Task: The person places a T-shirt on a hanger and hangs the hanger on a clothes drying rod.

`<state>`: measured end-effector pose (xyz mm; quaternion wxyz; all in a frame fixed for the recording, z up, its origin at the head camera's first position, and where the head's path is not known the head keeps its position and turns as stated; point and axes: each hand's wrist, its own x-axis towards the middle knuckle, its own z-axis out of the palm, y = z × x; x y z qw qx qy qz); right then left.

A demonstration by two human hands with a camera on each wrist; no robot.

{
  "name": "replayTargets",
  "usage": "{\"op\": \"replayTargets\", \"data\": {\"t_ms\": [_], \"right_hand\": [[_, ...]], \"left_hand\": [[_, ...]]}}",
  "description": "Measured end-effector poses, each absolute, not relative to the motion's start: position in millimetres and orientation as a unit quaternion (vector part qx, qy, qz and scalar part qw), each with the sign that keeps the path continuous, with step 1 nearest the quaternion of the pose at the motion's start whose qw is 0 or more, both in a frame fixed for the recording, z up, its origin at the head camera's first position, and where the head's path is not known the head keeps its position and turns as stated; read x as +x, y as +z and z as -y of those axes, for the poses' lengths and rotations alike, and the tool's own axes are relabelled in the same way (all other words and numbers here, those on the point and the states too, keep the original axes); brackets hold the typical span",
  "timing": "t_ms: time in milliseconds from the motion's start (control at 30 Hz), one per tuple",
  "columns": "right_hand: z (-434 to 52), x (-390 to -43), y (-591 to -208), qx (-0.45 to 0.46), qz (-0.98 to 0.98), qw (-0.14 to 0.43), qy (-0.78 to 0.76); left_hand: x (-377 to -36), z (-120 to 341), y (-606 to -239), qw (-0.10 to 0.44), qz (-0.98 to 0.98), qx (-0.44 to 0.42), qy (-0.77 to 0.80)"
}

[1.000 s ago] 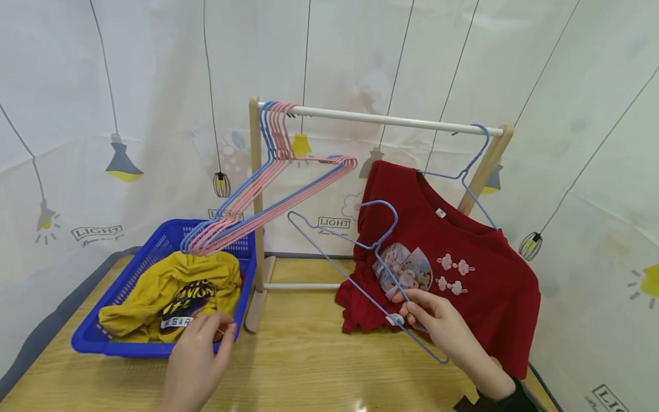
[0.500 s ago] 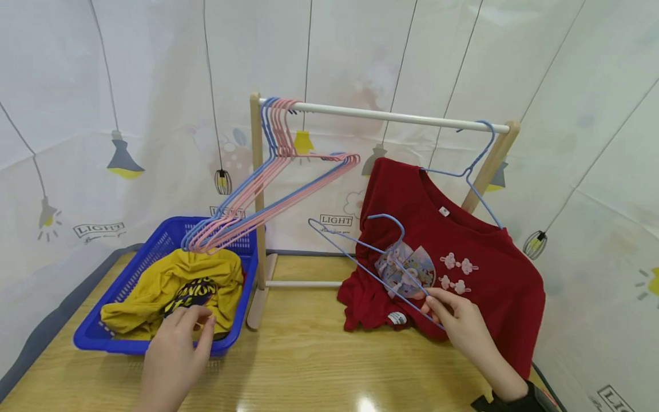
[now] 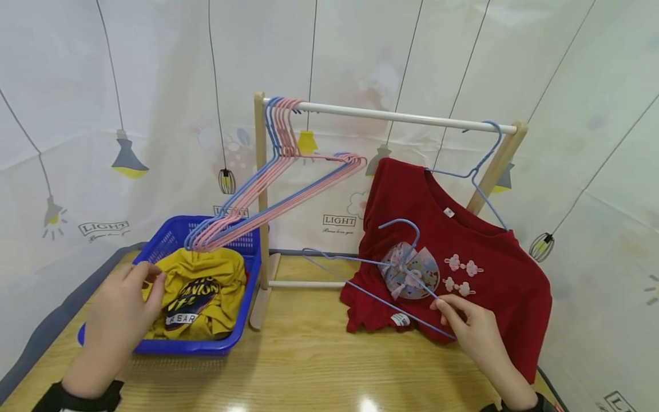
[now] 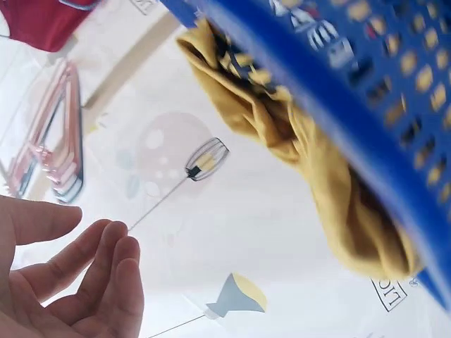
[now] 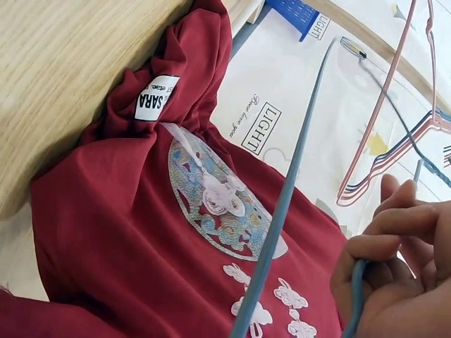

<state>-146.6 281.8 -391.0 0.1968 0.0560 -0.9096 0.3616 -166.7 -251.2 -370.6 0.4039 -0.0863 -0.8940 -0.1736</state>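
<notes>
Right hand (image 3: pixel 471 326) pinches the lower wire of a blue hanger (image 3: pixel 370 269), fingers (image 5: pixel 394 232) curled round it; the hanger lies slanted across the front of the red shirt (image 3: pixel 463 274), hook up. That shirt hangs just beyond the hand from a second hanger (image 3: pixel 476 166) on the rail (image 3: pixel 401 117), hem bunched on the table (image 3: pixel 309 366). Left hand (image 3: pixel 120 315) holds nothing, fingers (image 4: pixel 106 267) loose and slightly spread, over the near-left rim of the basket (image 3: pixel 206 346). Yellow shirt (image 3: pixel 201 292) lies in the basket just right of it. Spare hangers (image 3: pixel 273 189) hang above the basket.
</notes>
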Motion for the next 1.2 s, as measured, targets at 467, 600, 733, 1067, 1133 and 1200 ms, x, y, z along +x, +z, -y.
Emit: {"op": "replayTargets", "data": {"t_ms": [467, 600, 733, 1067, 1133, 1200], "right_hand": [[-278, -140, -396, 0.049, 0.904, 0.208, 0.371], [-277, -139, -395, 0.047, 0.904, 0.202, 0.375], [-276, -138, -394, 0.042, 0.903, 0.194, 0.381], [-275, -135, -395, 0.058, 0.894, 0.211, 0.391], [-275, -135, -395, 0.057, 0.894, 0.214, 0.389], [-275, -134, -395, 0.054, 0.894, 0.215, 0.389]], "left_hand": [[-254, 311, -338, 0.109, 0.972, -0.070, -0.197], [-275, 316, -350, 0.043, 0.978, -0.085, -0.186], [-288, 315, -362, -0.030, 0.984, -0.089, -0.150], [-292, 300, -378, -0.149, 0.976, -0.092, -0.131], [-290, 299, -379, -0.155, 0.974, -0.100, -0.128], [-287, 298, -379, -0.153, 0.975, -0.111, -0.119]]}}
